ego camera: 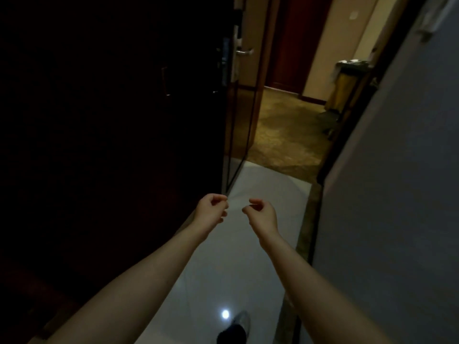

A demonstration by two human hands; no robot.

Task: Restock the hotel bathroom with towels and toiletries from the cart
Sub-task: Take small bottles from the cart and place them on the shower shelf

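Observation:
My left hand (212, 209) and my right hand (263, 214) are held out in front of me at waist height, a hand's width apart, over the pale glossy floor (248, 256). Both have fingers curled and thumb pinched to fingertip. A thin, almost clear film (236, 203) stretches between the two pinches; the dim light hides what it is. The housekeeping cart (347, 80), with a yellow bag and small white items on top, stands out in the corridor at the upper right, partly hidden by the door frame. No towels are in view.
A dark open door (124, 108) with a metal handle (244, 52) fills the left. A grey wall (397, 194) runs along the right. Beyond the threshold lies brown patterned carpet (280, 130). My shoe (236, 328) shows at the bottom.

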